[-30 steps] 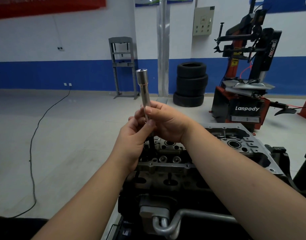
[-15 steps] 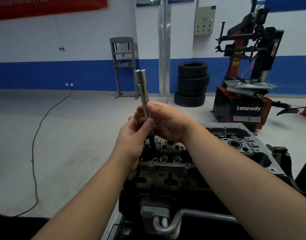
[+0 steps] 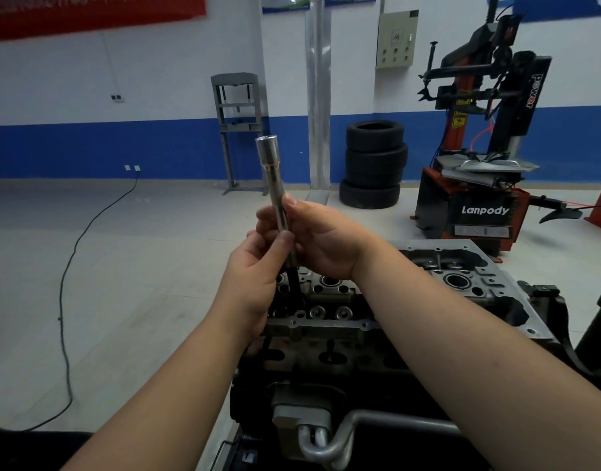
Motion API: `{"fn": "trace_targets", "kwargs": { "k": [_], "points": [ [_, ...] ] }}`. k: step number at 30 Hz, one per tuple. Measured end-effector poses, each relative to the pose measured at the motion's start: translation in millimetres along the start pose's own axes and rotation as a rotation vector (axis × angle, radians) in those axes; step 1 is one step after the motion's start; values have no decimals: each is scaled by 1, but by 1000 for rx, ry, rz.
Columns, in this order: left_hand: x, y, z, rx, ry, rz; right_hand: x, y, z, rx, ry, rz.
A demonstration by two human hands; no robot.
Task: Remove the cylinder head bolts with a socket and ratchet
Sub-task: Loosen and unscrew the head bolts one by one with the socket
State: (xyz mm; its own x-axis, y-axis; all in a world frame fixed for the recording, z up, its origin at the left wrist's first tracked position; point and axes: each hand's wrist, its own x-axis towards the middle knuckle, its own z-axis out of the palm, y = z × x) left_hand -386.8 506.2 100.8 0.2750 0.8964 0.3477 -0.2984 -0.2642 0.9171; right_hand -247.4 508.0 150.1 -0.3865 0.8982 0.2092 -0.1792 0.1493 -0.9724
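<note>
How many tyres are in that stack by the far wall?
3. The tyres are stacked flat beside the silver pillar: bottom tyre on the floor, middle tyre on it, top tyre above. Any others behind them would be hidden.

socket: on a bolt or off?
Off. Both hands, left and right, hold the socket up above the cylinder head, nearly upright, open end up.

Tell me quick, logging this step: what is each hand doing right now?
Left hand: grips the lower part of the long socket.
Right hand: pinches the socket's shaft higher up.
</note>
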Motion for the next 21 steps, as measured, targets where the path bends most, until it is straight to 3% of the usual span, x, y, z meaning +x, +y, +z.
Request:
{"fn": "trace_targets", "kwargs": {
  "k": [21],
  "points": [
    [0,0,-2,-3,-29,9,0,1,1,25,-33,-30]
  ]
}}
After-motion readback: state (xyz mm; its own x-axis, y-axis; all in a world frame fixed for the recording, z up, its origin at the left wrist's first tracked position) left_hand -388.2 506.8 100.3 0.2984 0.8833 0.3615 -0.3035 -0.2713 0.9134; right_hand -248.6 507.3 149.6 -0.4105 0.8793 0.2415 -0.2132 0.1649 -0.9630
